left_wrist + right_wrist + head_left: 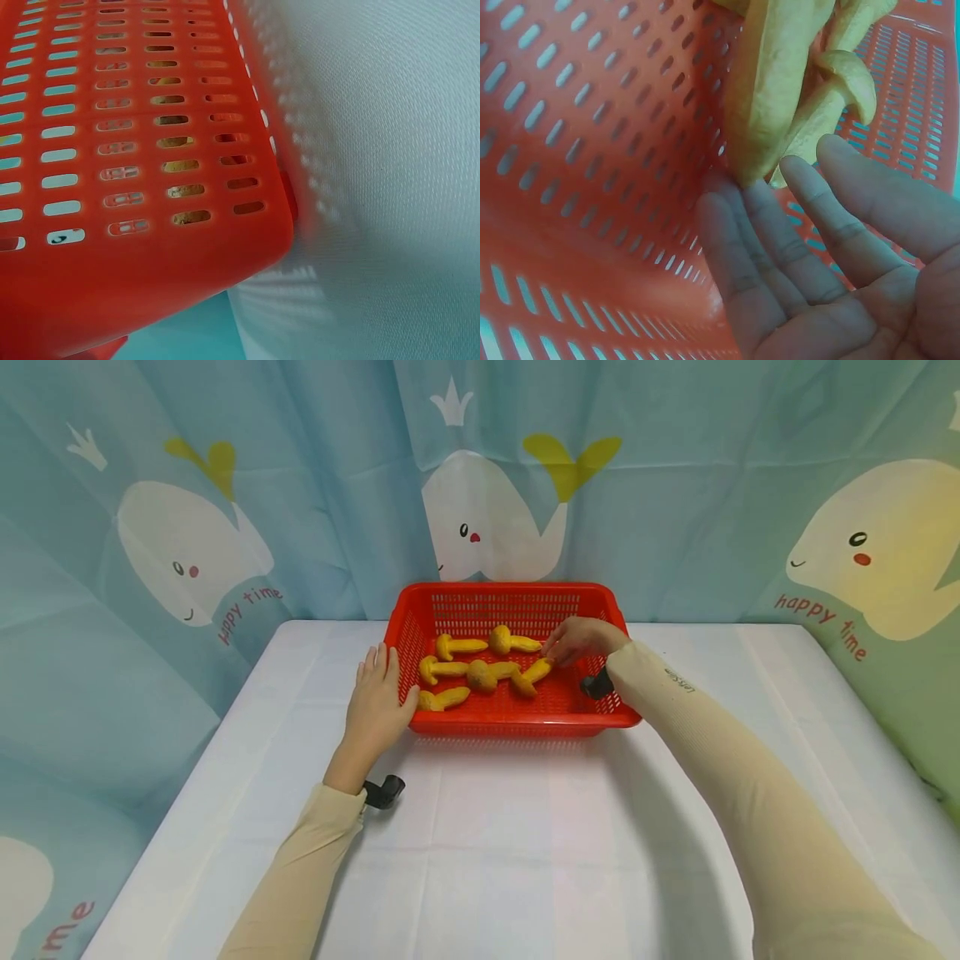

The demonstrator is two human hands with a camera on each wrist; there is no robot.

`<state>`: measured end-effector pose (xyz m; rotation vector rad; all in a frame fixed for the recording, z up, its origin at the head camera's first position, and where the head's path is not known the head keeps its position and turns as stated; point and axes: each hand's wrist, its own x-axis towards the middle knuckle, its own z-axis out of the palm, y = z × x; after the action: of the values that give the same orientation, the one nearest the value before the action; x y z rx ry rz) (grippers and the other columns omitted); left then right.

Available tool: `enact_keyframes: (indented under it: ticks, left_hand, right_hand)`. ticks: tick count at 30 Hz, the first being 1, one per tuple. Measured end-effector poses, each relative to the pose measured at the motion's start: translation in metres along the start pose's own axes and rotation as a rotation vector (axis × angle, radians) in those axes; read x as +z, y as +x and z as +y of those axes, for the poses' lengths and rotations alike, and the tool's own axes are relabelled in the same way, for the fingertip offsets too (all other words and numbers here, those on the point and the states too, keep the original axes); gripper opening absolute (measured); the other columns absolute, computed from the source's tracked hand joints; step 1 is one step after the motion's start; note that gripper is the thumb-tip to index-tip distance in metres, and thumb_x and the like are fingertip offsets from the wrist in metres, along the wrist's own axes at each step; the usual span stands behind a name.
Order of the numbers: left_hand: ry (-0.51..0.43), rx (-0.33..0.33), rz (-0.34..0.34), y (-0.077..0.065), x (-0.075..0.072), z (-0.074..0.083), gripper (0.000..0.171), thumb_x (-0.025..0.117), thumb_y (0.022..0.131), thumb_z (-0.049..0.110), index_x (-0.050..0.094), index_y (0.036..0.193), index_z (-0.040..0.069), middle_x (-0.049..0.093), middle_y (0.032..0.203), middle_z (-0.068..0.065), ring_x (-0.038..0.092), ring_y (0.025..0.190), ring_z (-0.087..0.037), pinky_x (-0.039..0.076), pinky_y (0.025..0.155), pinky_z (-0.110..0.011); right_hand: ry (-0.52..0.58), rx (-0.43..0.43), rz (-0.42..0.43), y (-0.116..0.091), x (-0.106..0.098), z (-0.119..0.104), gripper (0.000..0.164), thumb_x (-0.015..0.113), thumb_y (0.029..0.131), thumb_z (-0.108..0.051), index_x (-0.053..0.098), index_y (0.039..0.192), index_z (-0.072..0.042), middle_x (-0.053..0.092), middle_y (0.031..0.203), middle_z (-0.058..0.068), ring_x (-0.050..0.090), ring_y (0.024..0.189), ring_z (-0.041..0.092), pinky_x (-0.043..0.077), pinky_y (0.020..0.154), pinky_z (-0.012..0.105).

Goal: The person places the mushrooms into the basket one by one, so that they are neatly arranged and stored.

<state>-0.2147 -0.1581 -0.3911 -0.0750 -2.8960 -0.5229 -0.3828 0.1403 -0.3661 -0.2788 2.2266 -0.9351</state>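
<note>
Several yellow mushrooms [480, 675] lie in a red slotted plastic basket [517, 720]. My left hand [377, 702] rests at the basket's left rim, its fingers stretched along the outside and the thumb near the front corner. Inside the basket at the right is my right hand [579, 641]. In the right wrist view, its fingers [780, 259] are slightly bent, and the thumb stands apart from them. The stem end of the nearest mushroom [769, 90] meets or nearly meets the fingertips; exact contact is unclear. The left wrist view shows the basket's slotted wall [135, 142], not the hand.
The basket stands on a white-covered table [487, 843], near its back edge. Behind and beside it hangs a light blue curtain [337, 460] printed with whales. Each wrist wears a small black camera, such as the left camera [385, 792].
</note>
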Motion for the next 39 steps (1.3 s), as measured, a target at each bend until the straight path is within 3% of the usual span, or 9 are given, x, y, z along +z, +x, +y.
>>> enact_keyframes:
  ticks: [7, 17, 30, 36, 39]
  left_hand:
    - [0.007, -0.003, -0.011, 0.000, 0.000, 0.000, 0.070, 0.047, 0.092, 0.029, 0.021, 0.146, -0.008, 0.015, 0.155, -0.026, 0.010, 0.145, -0.039, 0.008, 0.119, -0.050]
    - [0.005, -0.014, -0.016, 0.000, 0.001, 0.000, 0.071, 0.049, 0.092, 0.030, 0.021, 0.146, -0.006, 0.016, 0.154, -0.025, 0.009, 0.145, -0.039, 0.009, 0.119, -0.050]
    - [0.011, -0.014, -0.014, -0.001, 0.000, 0.000, 0.071, 0.048, 0.092, 0.031, 0.020, 0.146, -0.006, 0.014, 0.155, -0.025, 0.009, 0.146, -0.038, 0.009, 0.119, -0.050]
    - [-0.005, -0.006, -0.012, -0.002, 0.000, 0.000, 0.070, 0.047, 0.093, 0.030, 0.020, 0.146, -0.006, 0.014, 0.155, -0.025, 0.008, 0.146, -0.038, 0.009, 0.119, -0.050]
    - [-0.007, -0.006, -0.011, -0.002, -0.001, 0.000, 0.070, 0.047, 0.093, 0.030, 0.020, 0.146, -0.007, 0.013, 0.155, -0.026, 0.008, 0.145, -0.039, 0.009, 0.119, -0.051]
  right_hand:
    - [0.034, -0.008, 0.007, -0.002, -0.004, 0.001, 0.030, 0.057, 0.091, -0.011, 0.060, 0.116, 0.006, 0.069, 0.100, 0.008, 0.063, 0.087, 0.017, 0.049, 0.098, 0.038]
    - [0.090, 0.008, 0.050, -0.002, -0.007, 0.003, 0.038, 0.057, 0.092, -0.012, 0.053, 0.127, 0.004, 0.067, 0.102, 0.011, 0.064, 0.089, 0.020, 0.046, 0.100, 0.042]
    - [0.201, -0.173, 0.125, -0.009, -0.014, 0.002, 0.043, 0.052, 0.094, -0.006, 0.045, 0.135, 0.002, 0.048, 0.136, 0.025, 0.062, 0.105, 0.024, 0.044, 0.103, 0.044]
    - [0.299, -0.266, 0.142, -0.021, -0.021, 0.007, 0.047, 0.055, 0.093, -0.007, 0.043, 0.138, -0.003, 0.045, 0.141, 0.023, 0.064, 0.100, 0.013, 0.054, 0.087, 0.026]
    - [0.297, -0.338, 0.131, -0.031, -0.024, 0.010, 0.050, 0.056, 0.092, -0.008, 0.040, 0.139, -0.001, 0.042, 0.142, 0.024, 0.064, 0.096, 0.005, 0.054, 0.081, 0.019]
